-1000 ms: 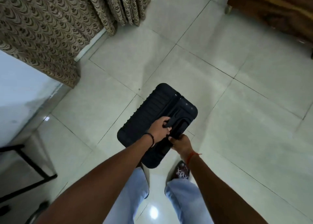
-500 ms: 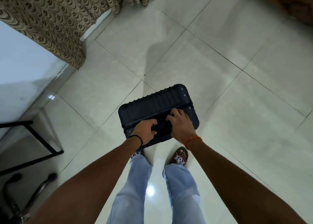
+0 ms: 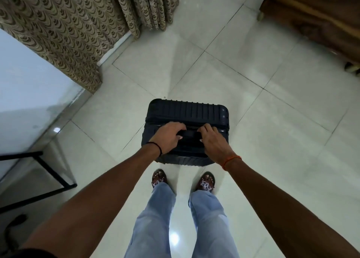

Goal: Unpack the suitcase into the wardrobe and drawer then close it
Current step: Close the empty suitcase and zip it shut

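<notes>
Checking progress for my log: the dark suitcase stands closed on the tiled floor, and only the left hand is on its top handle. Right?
Not quite. The head view shows both the left hand and the right hand gripping the handle on the closed suitcase, which stands on the tiled floor.

No legible txt, labels or nos. anywhere.

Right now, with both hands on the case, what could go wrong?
1. The suitcase stands upright on glossy floor tiles; if it has wheels, it may roll or tip as it is laid down.
2. The left hand and right hand grip its top handle close together, so it could twist.
3. The feet sit just behind it.
</notes>
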